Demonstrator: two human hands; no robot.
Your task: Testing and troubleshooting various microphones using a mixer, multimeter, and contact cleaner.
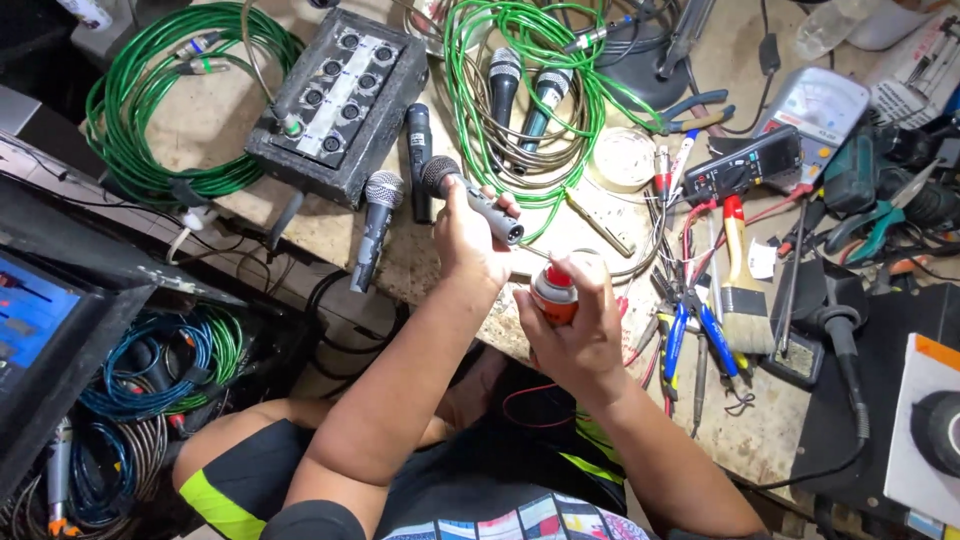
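Microphone [470,200] in our left hand [468,240] is what everything here turns on, but we begin nearest, with our right hand [580,335]. It is wrapped tight around a small orange spray can [555,297] with a red cap, held upright just above the edge of the workbench [760,440]. Up and to the left of it, our left hand is clamped on the grey microphone's body. Its long axis runs on a slant: the mesh head points up-left, away from us, and the connector end [512,232] points down-right, toward the can. A thin straw from the can reaches toward that end; we cannot tell if it touches. Farther off lie other microphones [378,225], green cable coils [520,90] and a black connector box [340,100].
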